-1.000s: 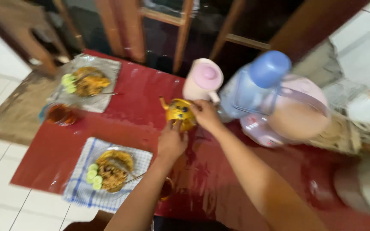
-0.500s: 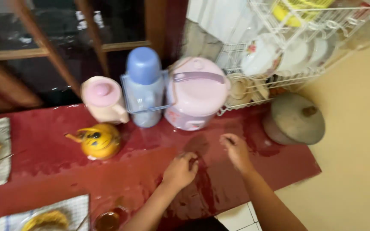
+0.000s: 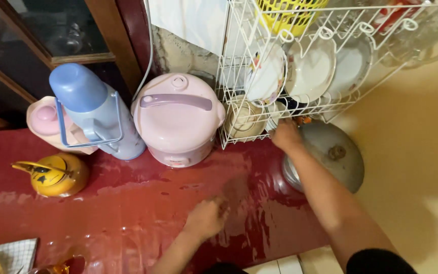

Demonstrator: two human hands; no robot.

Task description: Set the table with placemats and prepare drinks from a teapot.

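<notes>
My left hand (image 3: 206, 218) rests as a loose fist on the wet red tabletop (image 3: 128, 203), holding nothing. My right hand (image 3: 286, 135) reaches to the bottom shelf of the white wire dish rack (image 3: 229, 91), right at the stacked bowls (image 3: 243, 119) and above a grey pot lid (image 3: 330, 152). Its fingers are partly hidden by the rack wires, so its hold is unclear. Plates (image 3: 310, 66) stand upright in the rack.
A pink rice cooker (image 3: 177, 119) stands beside a blue thermos (image 3: 95, 109) and a pink jug (image 3: 44, 119). A yellow teapot (image 3: 54, 175) sits at the left. A checked cloth (image 3: 6, 251) and a glass of tea (image 3: 51, 268) lie at the bottom left.
The view has swung right and up from the food plates to the rack. My right hand moved from the teapot across the table to the rack's lower shelf. My left hand stayed low on the table.
</notes>
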